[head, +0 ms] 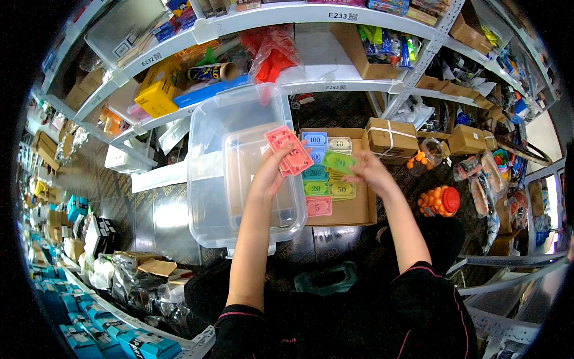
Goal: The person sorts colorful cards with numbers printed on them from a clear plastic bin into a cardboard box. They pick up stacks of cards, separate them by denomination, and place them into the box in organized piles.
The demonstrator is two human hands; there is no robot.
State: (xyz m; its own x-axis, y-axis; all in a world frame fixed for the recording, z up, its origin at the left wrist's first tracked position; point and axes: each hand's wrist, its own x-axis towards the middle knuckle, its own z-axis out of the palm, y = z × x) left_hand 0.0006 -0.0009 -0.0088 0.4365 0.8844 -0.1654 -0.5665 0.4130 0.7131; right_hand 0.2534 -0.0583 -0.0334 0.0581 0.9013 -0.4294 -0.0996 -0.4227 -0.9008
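Observation:
My left hand [271, 174] holds a fanned bunch of pink play-money notes [293, 155] marked 5, above the clear plastic bin [202, 179]. My right hand [371, 172] has a green play-money note [338, 162] marked 20 at its fingertips, over the shallow cardboard box [345, 219]. In that box lie blue notes [315, 139] marked 100, a pale note [340, 144] marked 10, a teal note [315, 172] marked 200, a green note [316, 188] marked 20, yellow notes [342, 190] marked 50 and a pink note [319, 207] marked 5.
Metal shelves [332, 86] with mixed goods run across the front. To the right stand a strapped cardboard carton [389, 137] and a red-lidded jar of orange balls [438, 201]. A dark green plastic stool [326, 279] is near my legs. Teal boxes [148, 341] line the lower left.

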